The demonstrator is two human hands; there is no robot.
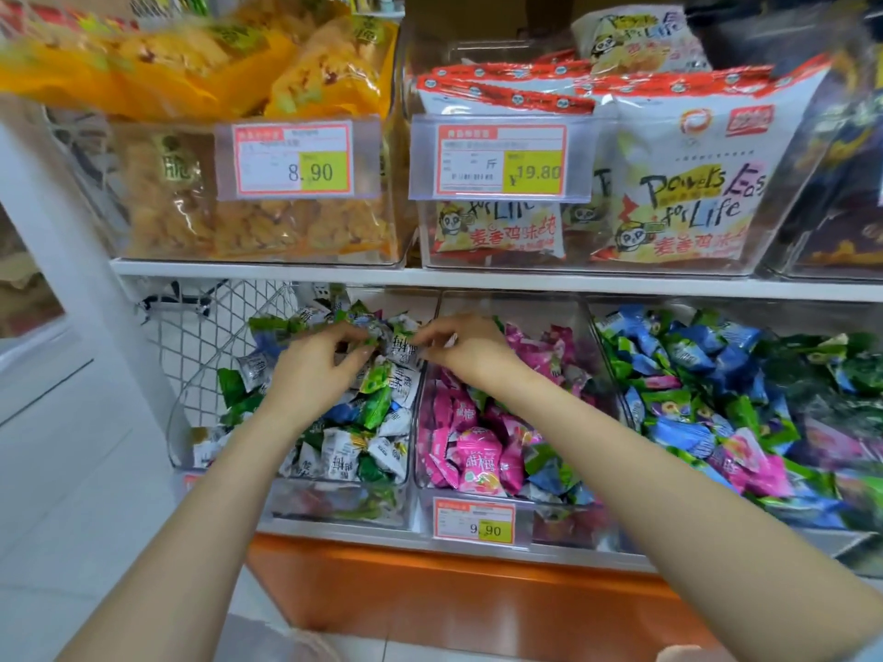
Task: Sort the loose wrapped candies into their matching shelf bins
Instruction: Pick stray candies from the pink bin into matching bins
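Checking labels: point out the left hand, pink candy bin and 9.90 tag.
left hand (319,361): head view, back of the hand.
pink candy bin (568,522): head view, clear front wall.
9.90 tag (474,520): head view, label centre.

bright, even light | glare on bin fronts | edges blurred, bowed

Both arms outstretched; left hand (325,363), right hand (466,348) close together, fingers (346,333) curled (tips nearly meeting).
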